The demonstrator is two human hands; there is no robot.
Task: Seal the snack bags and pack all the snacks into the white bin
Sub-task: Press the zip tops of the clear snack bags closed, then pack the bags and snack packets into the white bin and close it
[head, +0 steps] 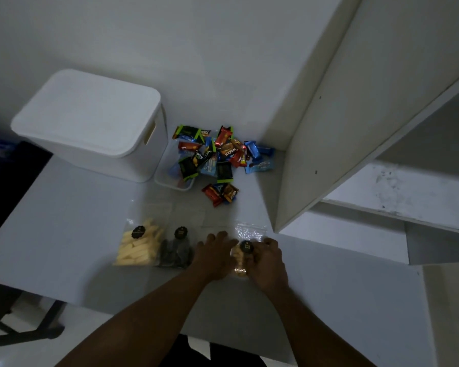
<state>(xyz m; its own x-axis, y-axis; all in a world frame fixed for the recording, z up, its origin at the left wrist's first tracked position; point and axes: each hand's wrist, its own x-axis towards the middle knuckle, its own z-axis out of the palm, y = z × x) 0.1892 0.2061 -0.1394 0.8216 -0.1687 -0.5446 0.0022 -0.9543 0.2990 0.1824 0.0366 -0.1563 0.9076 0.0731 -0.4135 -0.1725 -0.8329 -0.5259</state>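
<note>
Three clear snack bags lie in a row near the table's front edge. The left bag (139,246) holds pale sticks and the middle bag (176,251) holds dark pieces. The right bag (245,242) holds tan snacks and carries a round black label. My left hand (214,256) and my right hand (268,263) grip this bag from either side, fingers curled on it. The white bin (90,123) stands at the back left with its lid on. A heap of small wrapped snacks (217,157) lies behind the bags.
A small clear tub (174,181) sits tipped beside the bin under part of the wrapped snacks. A white shelf unit (355,128) rises on the right, close to my right hand. The grey table's left edge drops to a dark chair (16,300).
</note>
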